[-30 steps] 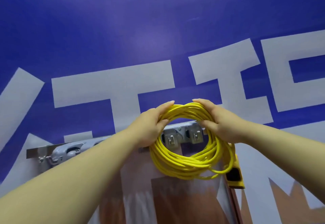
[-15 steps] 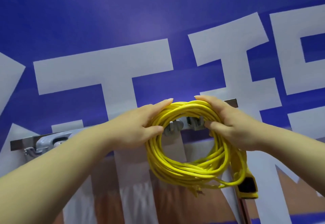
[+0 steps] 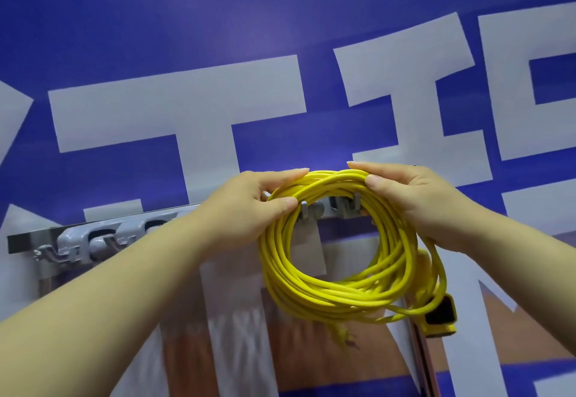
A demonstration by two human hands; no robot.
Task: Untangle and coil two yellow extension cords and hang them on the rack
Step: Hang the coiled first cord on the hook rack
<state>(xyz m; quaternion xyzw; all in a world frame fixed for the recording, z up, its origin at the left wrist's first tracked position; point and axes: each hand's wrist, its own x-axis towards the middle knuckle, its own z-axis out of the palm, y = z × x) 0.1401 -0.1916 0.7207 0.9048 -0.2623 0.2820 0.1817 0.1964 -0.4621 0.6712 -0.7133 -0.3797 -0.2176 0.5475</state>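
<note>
Both hands hold 1 yellow extension cord (image 3: 327,300), wound into a round coil of many loops, up against the rack (image 3: 78,244). The left hand (image 3: 246,206) grips the coil's upper left arc, fingers laid over the top of the strands and thumb pressing from below. The right hand (image 3: 414,200) clamps the upper right arc the same way. The rack is a grey metal rail fixed across a blue banner (image 3: 187,22) with large white letters. 2 of its hooks (image 3: 343,206) show through the coil's opening, just under the top strands; whether any loop rests on a hook cannot be told. The cord's yellow socket block (image 3: 439,315), with a black face, hangs at the coil's lower right. A blurred plug end (image 3: 343,336) dangles below the bottom loops.
</note>
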